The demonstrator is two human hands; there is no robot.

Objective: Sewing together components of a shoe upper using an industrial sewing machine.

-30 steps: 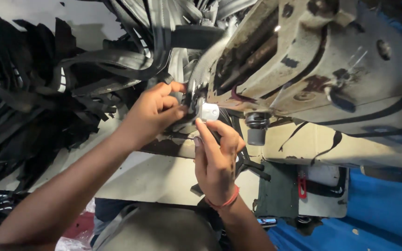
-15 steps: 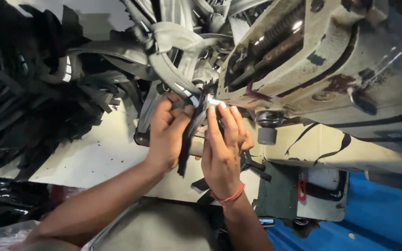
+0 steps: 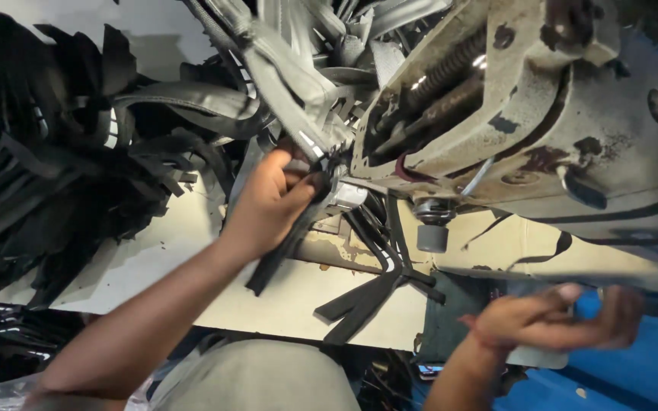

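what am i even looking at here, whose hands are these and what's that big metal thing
This is one picture from a camera worn on a person's head, looking down at their own two bare hands at a work table. The big cream-coloured metal thing is a worn sewing machine, tilted in the picture because the head is tilted. The left hand pinches a black strap right at the machine's needle area. More black straps lie on the pale table, and a big heap of black straps and cut pieces is piled at the left. The right hand is off to the lower right, away from the needle, blurred; whether it holds anything cannot be told.
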